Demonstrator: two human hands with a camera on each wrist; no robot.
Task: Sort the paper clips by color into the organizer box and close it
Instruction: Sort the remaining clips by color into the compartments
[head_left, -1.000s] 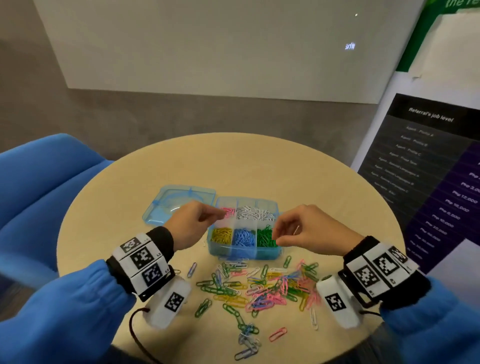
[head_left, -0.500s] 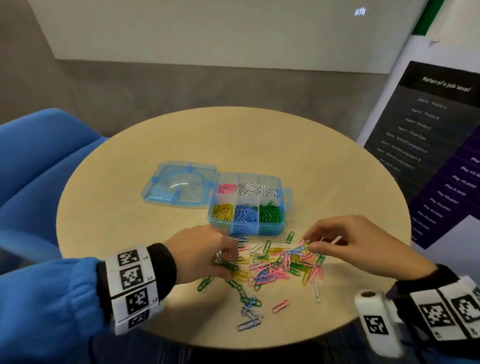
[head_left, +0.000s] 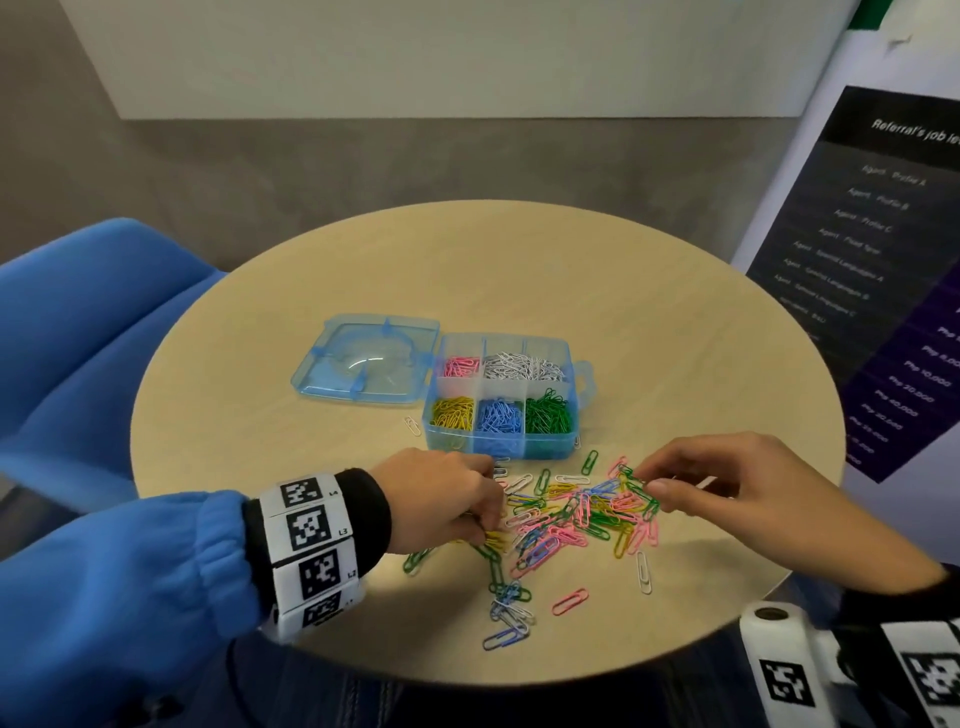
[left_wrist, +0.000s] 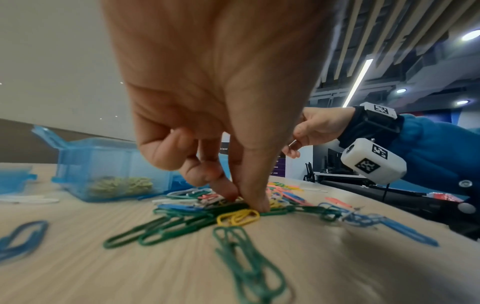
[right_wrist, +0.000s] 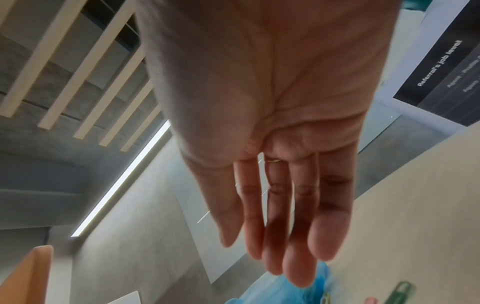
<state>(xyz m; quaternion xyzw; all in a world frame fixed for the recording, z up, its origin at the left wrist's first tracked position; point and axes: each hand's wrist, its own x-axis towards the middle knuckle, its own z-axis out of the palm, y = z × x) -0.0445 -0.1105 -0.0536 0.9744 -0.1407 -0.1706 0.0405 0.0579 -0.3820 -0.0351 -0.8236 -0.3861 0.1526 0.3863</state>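
The blue organizer box (head_left: 583, 387) stands open on the round table, its lid (head_left: 369, 364) lying flat to the left. Its compartments hold pink, white, yellow, blue and green clips. A mixed pile of paper clips (head_left: 571, 512) lies in front of it. My left hand (head_left: 488, 517) is at the pile's left edge; thumb and forefinger (left_wrist: 255, 202) pinch down on a clip beside a yellow clip (left_wrist: 237, 218). My right hand (head_left: 647, 480) touches the pile's right edge by green clips, fingers nearly straight (right_wrist: 296, 236). A thin white clip (head_left: 706, 483) sticks out between them.
Stray clips lie toward the near edge: a pink one (head_left: 569, 601), a white one (head_left: 644, 571), blue ones (head_left: 506, 631). One white clip (head_left: 413, 425) lies left of the box. A blue chair (head_left: 93, 332) is at the left, a dark poster (head_left: 883, 291) at the right.
Both hands have come back from over the box to the pile of loose clips. Over the last half second they have barely shifted; the left fingers have closed on the pile.
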